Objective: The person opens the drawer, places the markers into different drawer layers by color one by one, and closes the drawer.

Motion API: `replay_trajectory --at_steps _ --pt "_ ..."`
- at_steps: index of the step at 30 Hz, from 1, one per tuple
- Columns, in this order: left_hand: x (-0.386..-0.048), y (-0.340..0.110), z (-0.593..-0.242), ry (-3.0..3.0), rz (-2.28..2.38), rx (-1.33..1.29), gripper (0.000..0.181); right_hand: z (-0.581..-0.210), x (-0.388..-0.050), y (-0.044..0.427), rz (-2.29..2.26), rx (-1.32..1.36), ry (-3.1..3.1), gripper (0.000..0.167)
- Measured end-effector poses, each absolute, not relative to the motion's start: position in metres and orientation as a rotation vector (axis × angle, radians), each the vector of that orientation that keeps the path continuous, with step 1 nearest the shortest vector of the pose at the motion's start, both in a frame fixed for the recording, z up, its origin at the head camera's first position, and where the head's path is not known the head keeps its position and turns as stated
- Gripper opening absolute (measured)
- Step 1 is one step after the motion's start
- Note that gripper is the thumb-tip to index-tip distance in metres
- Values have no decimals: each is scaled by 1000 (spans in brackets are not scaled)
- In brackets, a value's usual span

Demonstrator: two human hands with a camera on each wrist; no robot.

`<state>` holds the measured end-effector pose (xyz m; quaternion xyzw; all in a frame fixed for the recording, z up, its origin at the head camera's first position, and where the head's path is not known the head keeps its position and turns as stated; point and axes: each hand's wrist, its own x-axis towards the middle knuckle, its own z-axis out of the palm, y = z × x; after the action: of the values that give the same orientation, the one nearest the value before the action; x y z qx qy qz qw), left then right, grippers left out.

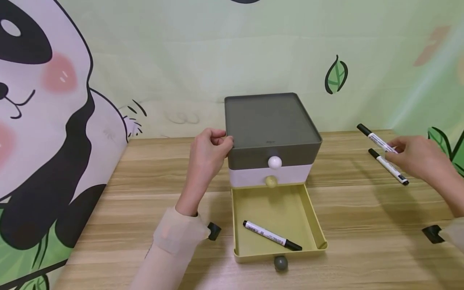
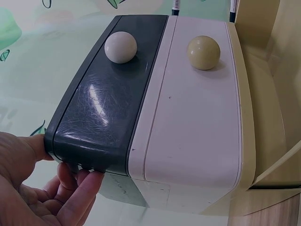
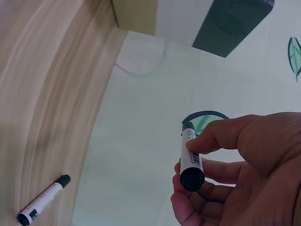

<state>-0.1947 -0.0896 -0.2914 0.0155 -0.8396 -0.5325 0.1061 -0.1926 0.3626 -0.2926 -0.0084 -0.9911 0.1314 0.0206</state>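
Observation:
A small desk drawer box [image 1: 272, 121] stands on the table, its tiers dark grey, white and yellow. My left hand [image 1: 207, 161] grips the top tier's front left corner, with thumb and fingers bent about the edge in the left wrist view. The bottom yellow drawer [image 1: 279, 201] is pulled out, and inside it lies a white marker pen [image 1: 268, 233] with black ends. Off to the right, my right hand [image 1: 420, 157] pinches a second marker pen [image 3: 189, 146] between thumb and fingers, above the table. Below it a third marker pen [image 1: 388, 167] lies on the wood.
Round knobs mark the drawer fronts: a white knob [image 1: 274, 162], a yellow knob [image 1: 271, 181] and a grey knob [image 1: 280, 263]. The wood-grain table [image 1: 152, 193] meets a green backdrop [image 1: 181, 60] with a printed panda on the left and leaves on the right.

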Motion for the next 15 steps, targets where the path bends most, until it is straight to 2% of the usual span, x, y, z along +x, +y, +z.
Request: replay_trajectory --at_steps 15 --pt "-195 -90 -291 -2464 -1550 28 31 -277 -187 365 386 -74 -3010 37"
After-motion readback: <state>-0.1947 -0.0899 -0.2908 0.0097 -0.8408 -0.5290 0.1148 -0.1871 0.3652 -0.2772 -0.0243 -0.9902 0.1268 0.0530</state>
